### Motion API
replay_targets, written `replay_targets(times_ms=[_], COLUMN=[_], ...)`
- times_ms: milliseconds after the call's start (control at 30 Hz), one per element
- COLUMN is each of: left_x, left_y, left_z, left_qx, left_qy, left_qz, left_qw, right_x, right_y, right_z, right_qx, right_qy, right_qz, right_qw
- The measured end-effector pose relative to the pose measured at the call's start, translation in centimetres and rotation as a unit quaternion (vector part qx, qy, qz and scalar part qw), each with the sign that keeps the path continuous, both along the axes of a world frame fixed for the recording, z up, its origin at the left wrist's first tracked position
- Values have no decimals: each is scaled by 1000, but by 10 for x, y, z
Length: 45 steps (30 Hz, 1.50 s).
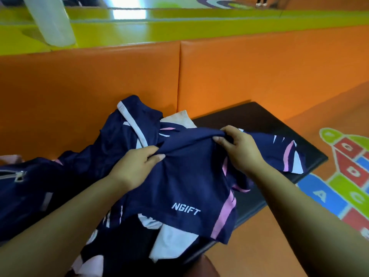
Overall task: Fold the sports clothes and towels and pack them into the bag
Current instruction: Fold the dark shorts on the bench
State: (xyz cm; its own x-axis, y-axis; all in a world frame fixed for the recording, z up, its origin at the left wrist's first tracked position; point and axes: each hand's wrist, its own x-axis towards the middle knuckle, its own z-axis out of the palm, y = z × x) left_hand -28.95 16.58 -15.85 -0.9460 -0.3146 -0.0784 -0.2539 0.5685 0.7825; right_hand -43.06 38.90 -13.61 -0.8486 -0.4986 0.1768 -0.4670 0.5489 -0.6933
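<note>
In the head view, we hold the navy shirt (179, 182) over the dark counter (269, 124). Its bunched upper edge runs side to side between our hands, and the printed hem hangs toward us. Our left hand (137, 166) pinches that edge with curled fingers, and our right hand (239, 148) grips it likewise. The zippered bag (18, 176), as we judge it, lies to the left, nearer the left hand.

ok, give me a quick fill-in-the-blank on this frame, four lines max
1. The left hand and right hand grip a navy garment printed with ____.
2. The table is coloured ____.
3. The padded wall behind it is ____.
4. The zipper lies on the person's ____ side.
Missing: NGIFT; black; orange; left.
</note>
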Motion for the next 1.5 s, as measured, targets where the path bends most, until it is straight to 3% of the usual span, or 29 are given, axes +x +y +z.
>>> replay_targets(times_ms=[133,333,467,567,667,767,900,967,1100,1200,1300,1367,1500], left_x=[-4,-30,-50,-60,-62,-61,-48,-38,-26,-20,-18,-18,-29], left_y=[0,16,35,50,62,66,57,55,49,48,53,64,80], left_z=[37,78,91,99,110,123,144,153,160,158,151,148,139], left_qx=[22,58,83,197,258,292,322,290,89,-34,-5,28,45], left_qy=[61,61,59,74,93,138,176,176,200,112,12,-6,140], left_qz=[-17,-4,34,62,81,132,104,62,-18,-89,-158,-163,-71], left_qw=[998,996,994,976,958,937,924,939,976,989,987,986,987], right_x=[-4,-12,34,69,81,64,31,20,10,8,8,9,5], right_y=[-6,-6,12,27,29,26,32,35,24,13,4,0,1], right_z=[42,71,67,62,62,60,90,114,152,173,189,195,199], right_qx=[-50,-1,20,50,-29,-57,-123,-127,-230,-260,-279,-296,-359], right_qy=[50,31,-7,-110,-165,-73,-83,-77,-104,-108,-172,-216,-260], right_qz=[-44,-115,3,137,194,98,34,23,30,53,112,149,167], right_qw=[997,993,1000,983,967,991,988,989,967,958,938,918,881])
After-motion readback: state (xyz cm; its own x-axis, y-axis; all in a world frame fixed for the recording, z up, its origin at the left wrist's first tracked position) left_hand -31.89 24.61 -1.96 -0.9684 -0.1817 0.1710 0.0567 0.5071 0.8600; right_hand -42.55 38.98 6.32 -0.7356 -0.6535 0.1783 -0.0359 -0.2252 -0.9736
